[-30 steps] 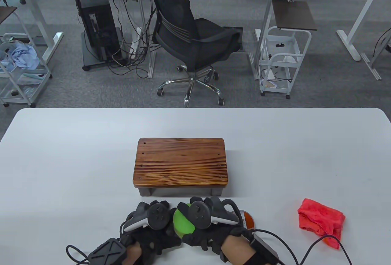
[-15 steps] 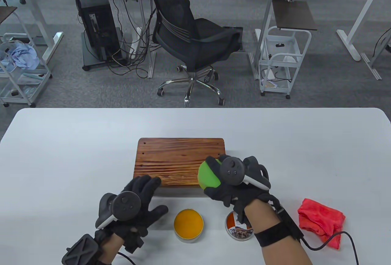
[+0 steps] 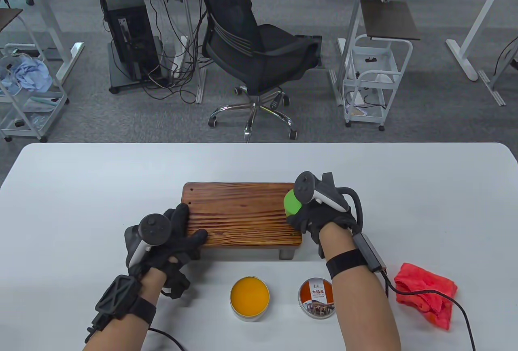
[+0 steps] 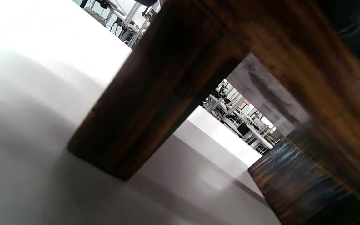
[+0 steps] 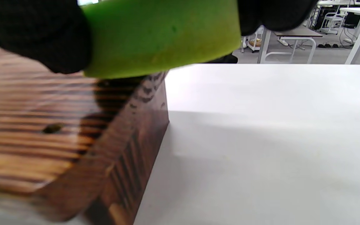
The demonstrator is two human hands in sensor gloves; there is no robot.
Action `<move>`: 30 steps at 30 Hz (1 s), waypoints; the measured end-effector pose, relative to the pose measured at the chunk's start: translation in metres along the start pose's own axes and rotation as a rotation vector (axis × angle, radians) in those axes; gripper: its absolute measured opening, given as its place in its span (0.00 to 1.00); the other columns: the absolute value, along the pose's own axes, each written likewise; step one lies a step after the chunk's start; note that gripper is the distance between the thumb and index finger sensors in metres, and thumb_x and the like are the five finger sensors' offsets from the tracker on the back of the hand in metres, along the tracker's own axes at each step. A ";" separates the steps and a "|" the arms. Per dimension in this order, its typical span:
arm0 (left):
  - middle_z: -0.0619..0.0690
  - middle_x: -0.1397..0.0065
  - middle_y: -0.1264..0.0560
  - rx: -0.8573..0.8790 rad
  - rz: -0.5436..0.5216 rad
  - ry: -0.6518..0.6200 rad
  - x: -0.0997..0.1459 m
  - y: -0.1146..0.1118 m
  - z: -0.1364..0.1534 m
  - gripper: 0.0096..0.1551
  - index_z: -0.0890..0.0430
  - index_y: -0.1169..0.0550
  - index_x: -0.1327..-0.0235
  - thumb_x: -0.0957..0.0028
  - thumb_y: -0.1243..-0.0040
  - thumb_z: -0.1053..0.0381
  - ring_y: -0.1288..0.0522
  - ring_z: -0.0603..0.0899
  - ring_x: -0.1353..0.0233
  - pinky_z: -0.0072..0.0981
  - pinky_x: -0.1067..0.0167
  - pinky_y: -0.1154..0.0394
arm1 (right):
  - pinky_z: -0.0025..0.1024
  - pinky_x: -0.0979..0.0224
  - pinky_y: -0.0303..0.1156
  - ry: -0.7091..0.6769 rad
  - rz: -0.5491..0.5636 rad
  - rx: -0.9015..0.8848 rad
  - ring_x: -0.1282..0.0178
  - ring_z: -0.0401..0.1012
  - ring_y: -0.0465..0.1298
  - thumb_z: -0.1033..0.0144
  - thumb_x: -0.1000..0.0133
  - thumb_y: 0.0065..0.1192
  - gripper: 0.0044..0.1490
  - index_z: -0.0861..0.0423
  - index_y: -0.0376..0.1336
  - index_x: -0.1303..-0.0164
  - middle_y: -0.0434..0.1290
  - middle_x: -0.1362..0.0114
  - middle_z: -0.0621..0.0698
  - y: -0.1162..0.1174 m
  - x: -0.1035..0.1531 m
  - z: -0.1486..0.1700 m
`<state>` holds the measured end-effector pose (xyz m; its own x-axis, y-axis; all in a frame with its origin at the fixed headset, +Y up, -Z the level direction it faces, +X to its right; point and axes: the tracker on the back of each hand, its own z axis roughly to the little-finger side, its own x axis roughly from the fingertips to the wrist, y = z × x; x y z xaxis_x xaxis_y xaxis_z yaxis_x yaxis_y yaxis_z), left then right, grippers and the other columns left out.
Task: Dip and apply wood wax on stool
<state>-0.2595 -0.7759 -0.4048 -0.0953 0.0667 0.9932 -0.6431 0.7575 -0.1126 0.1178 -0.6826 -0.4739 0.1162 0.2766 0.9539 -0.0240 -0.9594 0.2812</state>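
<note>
A low wooden stool [image 3: 242, 213] with a striped brown top stands mid-table. My right hand [image 3: 313, 213] grips a green sponge [image 3: 292, 202] over the stool's far right corner; in the right wrist view the sponge [image 5: 161, 34] sits just above the wood [image 5: 42, 131]. My left hand [image 3: 180, 231] rests with spread fingers on the stool's near left corner. The left wrist view shows only the stool's leg [image 4: 155, 93] and underside. An open tin of orange wax [image 3: 249, 297] stands in front of the stool, its lid [image 3: 318, 298] beside it to the right.
A red cloth [image 3: 427, 292] lies crumpled at the near right of the white table [image 3: 81, 189]. A black office chair [image 3: 255, 51] and white carts stand on the floor beyond the table's far edge.
Both hands left the wax tin. My right hand carried the green sponge up over the stool to its far right corner. My left hand moved onto the stool's near left corner.
</note>
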 end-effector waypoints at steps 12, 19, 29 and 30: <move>0.64 0.12 0.55 -0.003 0.008 0.008 -0.001 0.000 0.002 0.68 0.47 0.59 0.16 0.57 0.40 0.19 0.60 0.78 0.19 0.86 0.33 0.55 | 0.69 0.24 0.62 -0.063 -0.008 0.082 0.23 0.61 0.61 0.32 0.55 0.75 0.65 0.43 0.47 0.12 0.47 0.13 0.62 -0.006 -0.007 -0.021; 0.64 0.12 0.55 0.000 0.011 0.011 -0.001 0.000 0.002 0.68 0.47 0.59 0.16 0.57 0.40 0.20 0.60 0.78 0.19 0.86 0.33 0.55 | 0.69 0.24 0.62 -0.107 0.009 0.107 0.24 0.62 0.61 0.33 0.54 0.74 0.65 0.43 0.46 0.12 0.47 0.14 0.62 -0.004 -0.016 -0.048; 0.64 0.12 0.55 0.002 0.014 0.011 0.000 0.000 0.003 0.68 0.47 0.58 0.16 0.57 0.39 0.20 0.60 0.78 0.19 0.86 0.33 0.55 | 0.69 0.24 0.61 -0.129 -0.010 0.115 0.24 0.62 0.60 0.33 0.54 0.75 0.65 0.43 0.46 0.12 0.47 0.14 0.63 -0.006 -0.025 -0.073; 0.64 0.12 0.55 0.002 0.015 0.011 0.000 0.000 0.003 0.68 0.47 0.58 0.16 0.57 0.39 0.20 0.60 0.78 0.19 0.86 0.33 0.55 | 0.69 0.24 0.61 -0.142 -0.007 0.143 0.24 0.61 0.61 0.33 0.55 0.74 0.65 0.43 0.46 0.12 0.47 0.14 0.63 -0.006 -0.023 -0.076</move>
<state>-0.2617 -0.7777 -0.4054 -0.0968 0.0848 0.9917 -0.6429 0.7553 -0.1273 0.0400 -0.6785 -0.4894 0.2548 0.2824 0.9248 0.1176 -0.9584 0.2602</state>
